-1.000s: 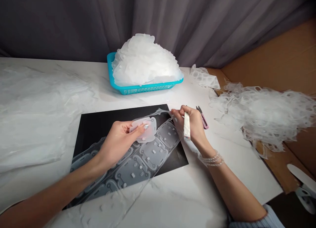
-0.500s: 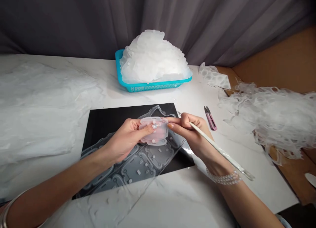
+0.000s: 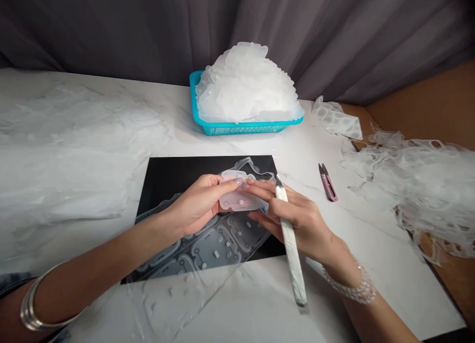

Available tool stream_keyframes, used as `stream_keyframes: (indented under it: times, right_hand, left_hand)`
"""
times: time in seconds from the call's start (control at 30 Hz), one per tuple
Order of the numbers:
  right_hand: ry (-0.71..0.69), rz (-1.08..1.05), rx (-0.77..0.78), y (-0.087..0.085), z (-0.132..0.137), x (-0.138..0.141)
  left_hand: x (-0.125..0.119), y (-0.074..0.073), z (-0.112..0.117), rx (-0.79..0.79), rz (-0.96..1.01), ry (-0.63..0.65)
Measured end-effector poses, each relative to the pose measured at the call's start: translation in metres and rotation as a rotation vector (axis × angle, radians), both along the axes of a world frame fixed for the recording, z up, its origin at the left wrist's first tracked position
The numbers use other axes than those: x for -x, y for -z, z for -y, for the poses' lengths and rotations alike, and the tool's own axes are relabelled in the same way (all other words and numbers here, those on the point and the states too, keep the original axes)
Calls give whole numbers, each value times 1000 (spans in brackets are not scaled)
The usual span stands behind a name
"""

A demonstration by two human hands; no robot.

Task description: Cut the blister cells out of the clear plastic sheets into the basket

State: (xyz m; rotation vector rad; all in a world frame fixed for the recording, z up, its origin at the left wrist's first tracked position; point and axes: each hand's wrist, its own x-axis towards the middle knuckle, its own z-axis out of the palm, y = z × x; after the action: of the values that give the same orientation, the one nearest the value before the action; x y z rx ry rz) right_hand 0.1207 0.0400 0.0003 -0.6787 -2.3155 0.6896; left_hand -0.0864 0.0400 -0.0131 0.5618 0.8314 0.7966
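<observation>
My left hand (image 3: pixel 198 207) pinches a small translucent silicone piece (image 3: pixel 237 194) with little square nubs, held just above a black mat (image 3: pixel 178 177). My right hand (image 3: pixel 293 217) touches the same piece with its fingertips while gripping a long white tape-wrapped tool (image 3: pixel 291 244), whose tip points toward the piece. Under both hands a clear silicone sheet (image 3: pixel 211 244) of several moulded rounded pieces lies across the mat and runs off its front edge.
A teal basket (image 3: pixel 241 127) heaped with white pieces stands at the back. Pink snips (image 3: pixel 328 182) lie right of the mat. A pile of trimmed silicone scrap (image 3: pixel 415 179) fills the right, over cardboard. Crumpled clear plastic (image 3: pixel 67 155) covers the left of the marble table.
My right hand came from the sheet's far corner to the held piece, and the tool swung round to lie along the hand. My left hand lifted the piece slightly away.
</observation>
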Motion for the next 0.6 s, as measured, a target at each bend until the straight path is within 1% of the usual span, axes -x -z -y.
stream_keyframes:
  times: [0.03,0.07,0.1,0.17,0.2,0.23,0.3,0.37,0.47,0.6]
  right_hand:
    - [11,-11,7,3,0,1]
    - [57,-40,55,6,0,2]
    - [138,-87,136,8,0,4]
    - [337,-237,364,9,-1,5]
    - [418,-331,485,8,-2,5]
    - [467,-421,596,7,-3,5]
    - [487,-562,765,4,-7,5]
    - [481,-635,857,1,-10,3]
    - [491,-676,915,1,-12,3]
    - [516,-696,963,2,-11,5]
  left_hand:
    - [0,0,0,7,-9,-10]
    - [1,1,0,12,-16,-32]
    - [1,0,0,14,-17,-64]
    - [2,-1,-1,-1,-3,-118]
    - [3,-2,-2,-20,4,-120]
    - [3,-3,-3,-46,3,-107]
    - [5,-5,-4,-81,-38,-65]
    - [5,-6,-4,-78,-111,-54]
    - [5,-6,-3,-52,-181,-72]
    - [4,-7,-2,-44,-173,-72]
